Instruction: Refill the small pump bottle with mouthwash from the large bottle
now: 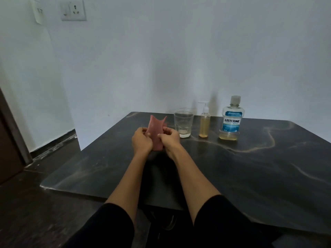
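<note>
A pink cloth (155, 128) is held up above the dark table (250, 167). My left hand (141, 140) grips its left edge and my right hand (169, 139) grips its right edge, fingers curled. To the right stand a clear glass (183, 122), a small pump bottle (204, 120) with yellowish liquid and a white pump, and a large Listerine bottle (231, 119) with its cap on and a little yellowish liquid at the bottom. Neither hand touches the bottles.
The table stands against a white wall. A dark floor lies to the left, with a door edge (10, 140) at far left. A wall socket (73, 10) sits high on the wall.
</note>
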